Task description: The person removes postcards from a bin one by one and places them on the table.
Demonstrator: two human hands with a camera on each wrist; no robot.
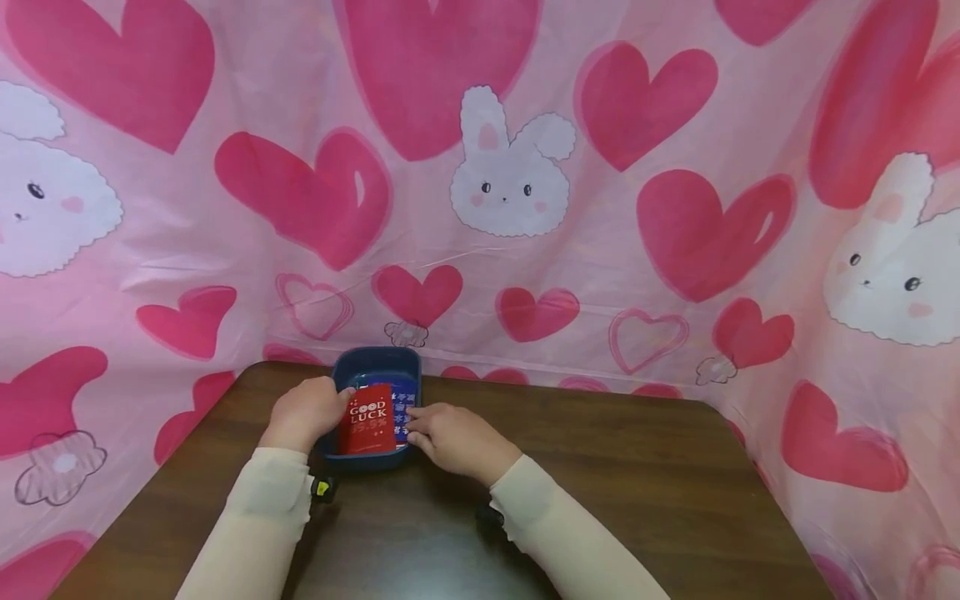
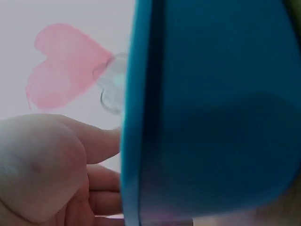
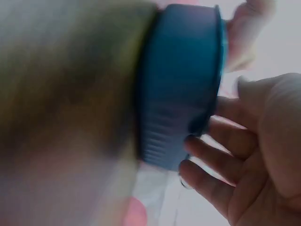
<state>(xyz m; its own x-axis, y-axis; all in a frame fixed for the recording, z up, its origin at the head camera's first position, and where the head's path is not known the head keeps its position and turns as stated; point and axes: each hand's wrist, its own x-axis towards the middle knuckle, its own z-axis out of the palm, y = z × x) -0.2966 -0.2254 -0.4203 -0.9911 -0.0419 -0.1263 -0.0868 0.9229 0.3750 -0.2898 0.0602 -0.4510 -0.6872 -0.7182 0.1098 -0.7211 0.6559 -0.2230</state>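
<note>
Fingers of the left hand (image 1: 306, 410) pinch a flat red paper-looking GOOD LUCK packet (image 1: 367, 440) by its upper left corner, in or just above the dark-blue plastic tub (image 1: 371, 462), right hand (image 1: 457, 440) part-curled at a flat blue patterned packet (image 1: 400, 423), hold unclear; red one probably light, bendy, slick, so grip edges

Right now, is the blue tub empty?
Not empty: the head view shows a red printed item overlapping a blue printed item inside the tub.
</note>
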